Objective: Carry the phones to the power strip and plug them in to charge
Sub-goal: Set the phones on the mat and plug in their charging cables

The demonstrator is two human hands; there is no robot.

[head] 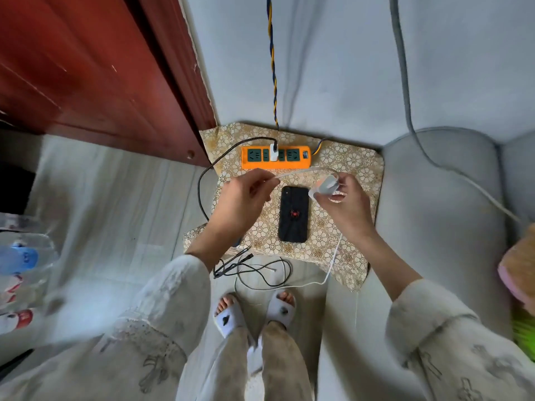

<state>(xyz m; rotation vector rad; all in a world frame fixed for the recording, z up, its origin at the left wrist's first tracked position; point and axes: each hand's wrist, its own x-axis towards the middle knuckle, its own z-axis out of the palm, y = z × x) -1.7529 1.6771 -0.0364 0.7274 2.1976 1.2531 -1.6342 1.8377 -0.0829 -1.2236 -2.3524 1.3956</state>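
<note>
Left hand: your fingers are pinched shut on the white cable, above the cloth.
Right hand: your fingers are closed round a white charger, just right of the phone's top.
Phone: black, face down, red spider mark on its back; it lies on the patterned cloth, between your hands.
Power strip: orange, at the cloth's far edge, near the phone but apart; one white plug with a black cable sits in it.
Floor: loose cables lie near your slippers.
</note>
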